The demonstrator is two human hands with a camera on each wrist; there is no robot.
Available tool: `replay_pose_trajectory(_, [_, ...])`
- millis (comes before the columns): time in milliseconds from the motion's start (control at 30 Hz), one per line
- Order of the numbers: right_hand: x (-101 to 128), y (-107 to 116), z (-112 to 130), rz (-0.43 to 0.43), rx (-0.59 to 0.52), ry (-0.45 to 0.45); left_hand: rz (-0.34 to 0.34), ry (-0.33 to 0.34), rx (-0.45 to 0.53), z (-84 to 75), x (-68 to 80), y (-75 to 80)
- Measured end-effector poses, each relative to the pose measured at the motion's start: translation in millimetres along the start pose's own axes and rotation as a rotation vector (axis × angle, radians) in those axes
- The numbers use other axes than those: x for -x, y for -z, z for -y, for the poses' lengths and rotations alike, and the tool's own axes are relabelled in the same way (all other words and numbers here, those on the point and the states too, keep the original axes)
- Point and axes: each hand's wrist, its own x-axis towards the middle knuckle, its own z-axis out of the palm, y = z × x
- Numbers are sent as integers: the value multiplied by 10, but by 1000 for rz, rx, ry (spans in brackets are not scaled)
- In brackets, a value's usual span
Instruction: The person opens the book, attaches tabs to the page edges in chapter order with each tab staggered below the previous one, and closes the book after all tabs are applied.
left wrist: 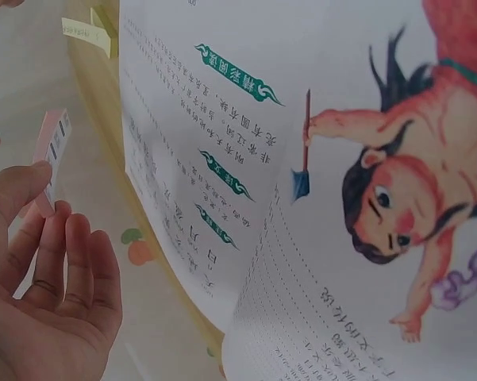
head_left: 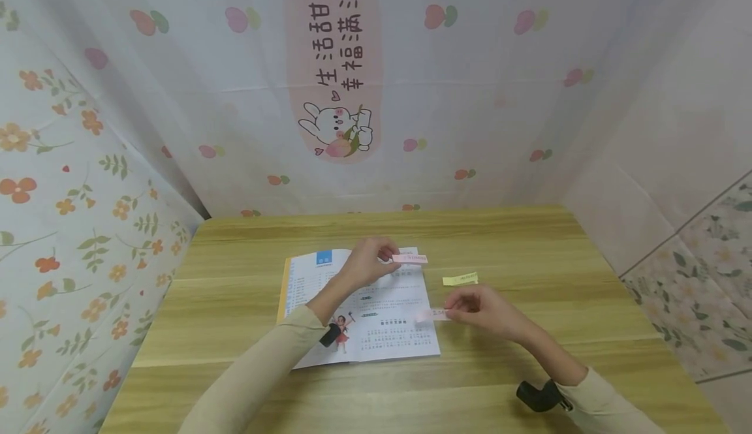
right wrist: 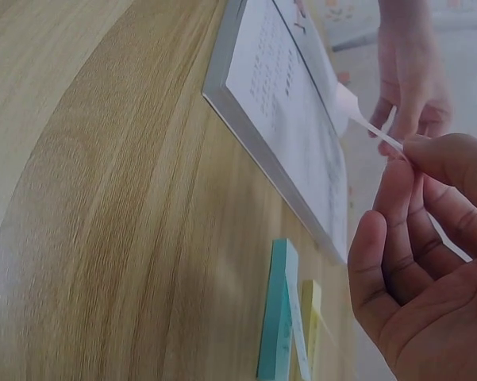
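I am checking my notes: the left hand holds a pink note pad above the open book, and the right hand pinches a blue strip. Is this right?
Not quite: the strip in the right hand is pale pink, not blue, as the head view shows. The left hand does hold the pink pad above the open book.

Book [head_left: 376,316] text too small to read; lower-left corner hidden under left forearm; right sleeve cut by frame edge.

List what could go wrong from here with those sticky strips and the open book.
The right hand pinches a thin pink strip only by its end; it could curl or stick to the fingers. The left hand holds the pink pad by one end above the book; it might slip. The yellow pad lies loose nearby and could get knocked.
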Motion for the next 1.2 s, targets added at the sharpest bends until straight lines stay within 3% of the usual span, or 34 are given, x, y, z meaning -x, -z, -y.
replay_pose_trajectory(467, [102, 139, -115, -34, 51, -65, -7, 22, -5, 74, -64, -81])
replay_pose_trajectory(733, [164, 266, -241, -38, 65, 1, 9, 49, 38, 43, -157, -141])
replay_pose_trajectory(900, [207, 410, -390, -57, 46, 15, 7, 53, 39, 51, -208, -182])
replay_pose_trajectory(1200, [325, 596, -535, -87, -29, -53, 5, 49, 25, 63, -343, -269])
